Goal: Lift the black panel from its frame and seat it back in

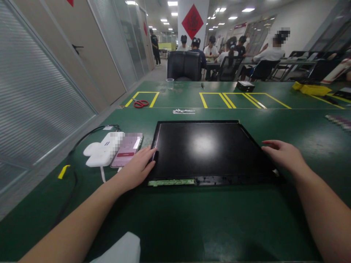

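A flat black display panel (204, 146) lies on the green table in front of me, its dark screen facing up and reflecting a bright spot. A green circuit strip (172, 182) runs along the left part of its near edge. At the panel's left edge, my left hand (139, 164) rests with fingers stretched out, fingertips touching the frame. My right hand (285, 155) is beside the right edge, fingers extended and thumb apart; whether the fingertips touch the frame I cannot tell. A small pale tab (275, 172) shows at the panel's near right corner.
Left of the panel lie a phone (127, 150), a white device (105, 149) and a black cable (82, 138). Beyond are red-handled scissors (141, 103), white scraps (183, 111), a plastic cup (170, 84) and a black box (245, 86). Several people sit at a farther table.
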Demonstrator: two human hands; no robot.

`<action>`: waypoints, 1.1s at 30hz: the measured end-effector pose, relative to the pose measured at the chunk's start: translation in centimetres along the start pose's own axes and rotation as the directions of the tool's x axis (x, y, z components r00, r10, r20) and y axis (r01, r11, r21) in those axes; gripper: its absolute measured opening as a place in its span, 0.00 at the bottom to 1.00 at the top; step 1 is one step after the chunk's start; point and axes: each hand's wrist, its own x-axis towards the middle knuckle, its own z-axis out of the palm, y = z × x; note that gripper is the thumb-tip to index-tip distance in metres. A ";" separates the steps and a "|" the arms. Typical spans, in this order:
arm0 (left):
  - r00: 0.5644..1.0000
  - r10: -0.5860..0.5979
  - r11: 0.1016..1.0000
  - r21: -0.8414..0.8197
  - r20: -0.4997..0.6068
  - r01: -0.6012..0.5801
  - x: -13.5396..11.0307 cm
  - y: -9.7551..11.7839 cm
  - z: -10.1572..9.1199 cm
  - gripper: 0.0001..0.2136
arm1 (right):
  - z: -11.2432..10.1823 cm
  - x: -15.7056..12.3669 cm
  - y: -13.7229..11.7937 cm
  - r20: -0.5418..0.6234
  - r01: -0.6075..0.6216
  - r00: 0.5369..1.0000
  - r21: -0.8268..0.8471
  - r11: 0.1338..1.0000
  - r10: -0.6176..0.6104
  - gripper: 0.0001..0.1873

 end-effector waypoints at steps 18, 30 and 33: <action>0.911 -0.409 0.442 -0.884 -0.048 0.152 -0.3 2.8 -1.2 0.27 | 0.9 0.1 0.0 0.110 0.038 0.993 -0.013 0.999 -0.037 0.12; 0.790 -0.575 -0.055 -0.974 0.212 0.222 0.6 4.3 -0.6 0.32 | 1.0 0.0 -0.1 0.113 0.034 0.993 -0.009 0.999 -0.032 0.11; 0.805 -0.551 -0.033 -0.969 0.221 0.243 0.5 4.1 -0.5 0.35 | 1.0 -0.1 -0.2 0.114 0.028 0.993 -0.005 1.000 -0.028 0.11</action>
